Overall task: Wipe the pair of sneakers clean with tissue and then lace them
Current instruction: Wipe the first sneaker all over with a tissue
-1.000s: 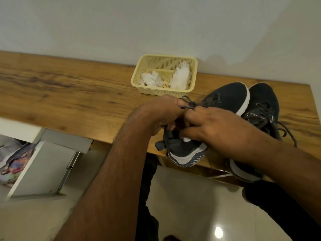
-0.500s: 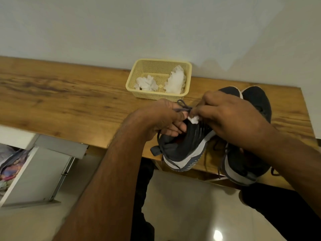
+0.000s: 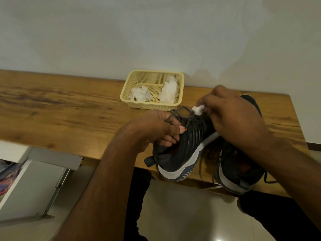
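A dark sneaker (image 3: 184,150) with a white sole lies tilted on its side at the table's front edge, heel toward me. My left hand (image 3: 156,129) grips its collar and tongue, with the grey lace (image 3: 180,113) looping above the fingers. My right hand (image 3: 232,117) pinches a small wad of white tissue (image 3: 198,109) against the laces near the top of the shoe. The second dark sneaker (image 3: 239,173) sits to the right, mostly hidden under my right forearm, its laces hanging loose.
A pale yellow mesh basket (image 3: 154,75) with two crumpled tissue wads (image 3: 169,92) stands against the wall behind the shoes. The wooden table (image 3: 60,108) stretches left. A grey drawer (image 3: 38,185) hangs open below at left. My dark-trousered legs are under the table edge.
My right hand has moved up along the shoe from the heel area to the laces, carrying the tissue. The sneaker has tipped further onto its side in my left hand.
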